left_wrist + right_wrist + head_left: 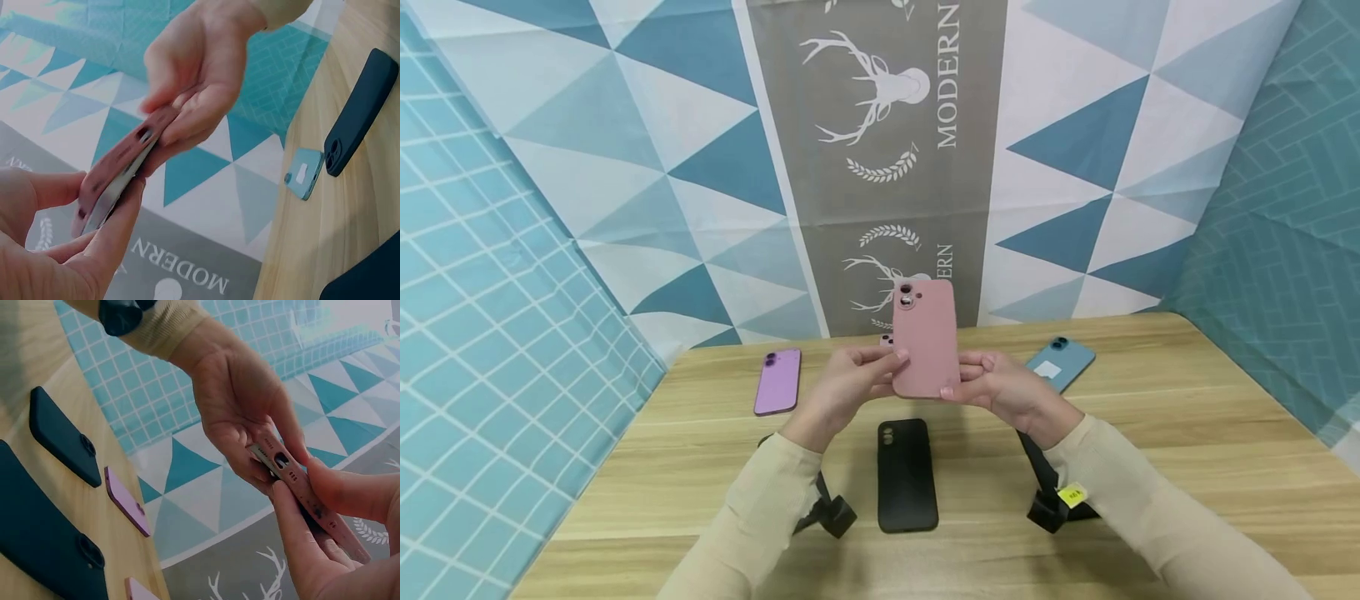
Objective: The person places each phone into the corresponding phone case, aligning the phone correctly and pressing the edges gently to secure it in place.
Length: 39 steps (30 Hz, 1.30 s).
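Both hands hold up a phone in a pink case (927,342), its back and cameras turned to the head view. My left hand (853,379) pinches its left edge, thumb on the back. My right hand (1000,387) grips the lower right side, with the thumb near the bottom corner. Seen from the end in the left wrist view, the pink case (106,178) shows a pale phone edge standing out along one side. Port and speaker holes show on the case (297,481) in the right wrist view. The phone's screen is hidden.
On the wooden table (700,500) lie a black phone case (908,479), a purple phone (778,382) and a blue phone (1067,362). Behind the held phone, a pink phone (886,340) peeks out. More dark cases (65,434) lie beneath the forearms. A patterned cloth (700,167) hangs behind.
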Available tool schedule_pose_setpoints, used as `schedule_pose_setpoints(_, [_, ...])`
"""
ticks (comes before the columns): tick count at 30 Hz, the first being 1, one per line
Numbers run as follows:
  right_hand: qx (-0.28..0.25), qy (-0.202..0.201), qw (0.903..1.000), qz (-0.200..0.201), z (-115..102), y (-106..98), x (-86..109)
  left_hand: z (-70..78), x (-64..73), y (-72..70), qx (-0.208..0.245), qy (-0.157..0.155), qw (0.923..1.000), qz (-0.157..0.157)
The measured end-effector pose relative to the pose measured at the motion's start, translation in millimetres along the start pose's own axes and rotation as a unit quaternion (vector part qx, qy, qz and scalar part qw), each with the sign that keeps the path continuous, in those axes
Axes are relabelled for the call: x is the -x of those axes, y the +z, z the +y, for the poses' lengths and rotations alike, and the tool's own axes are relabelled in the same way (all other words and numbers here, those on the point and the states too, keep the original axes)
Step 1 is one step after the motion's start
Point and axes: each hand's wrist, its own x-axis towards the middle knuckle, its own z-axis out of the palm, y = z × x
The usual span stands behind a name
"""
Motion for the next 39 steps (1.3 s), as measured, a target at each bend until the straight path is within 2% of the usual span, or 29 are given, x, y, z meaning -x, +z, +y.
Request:
schedule_pose_setpoints(5, [0.005, -0.005, 0.9995, 0.03, -3.3, -0.3, -1.0, 3.5, 3.8, 4.9, 0.012, 0.01, 0.9995, -0.028])
schedule_pose_setpoints(11, [0.002, -0.017, 0.9995, 0.027, -1.3, 0.0, -0.3, 5.6, 7.6, 2.4, 0.017, 0.008, 0.9982, -0.057])
schedule_pose_setpoints(13, [0.002, -0.02, 0.9995, 0.026, 0.3, 0.8, -1.2, 3.4, 7.4, 2.9, 0.019, 0.009, 0.9985, -0.051])
schedule_pose_setpoints(20, [-0.004, -0.003, 0.9992, 0.039, 5.8, 2.9, -4.5, -6.6, 5.6, 9.8, 0.021, 0.023, 0.9995, 0.002])
schedule_pose_setpoints(25, [0.001, 0.003, 0.9991, 0.042, 7.2, 2.8, -7.3, -9.4, 3.5, 11.4, 0.011, 0.018, 0.9993, 0.031])
schedule_pose_setpoints(31, [-0.009, 0.01, 0.999, 0.042, 8.7, 2.5, -7.3, -11.0, 2.5, 10.9, 0.008, 0.011, 0.9991, 0.04])
schedule_pose_setpoints(35, [-0.009, 0.011, 0.9989, 0.045, 9.9, 3.2, -7.4, -12.5, 3.3, 11.7, 0.007, 0.016, 0.9989, 0.044])
schedule_pose_setpoints(39, [0.006, 0.007, 0.9986, 0.052, 10.4, 4.8, -6.7, -13.0, 4.8, 13.0, -0.017, 0.03, 0.998, 0.052])
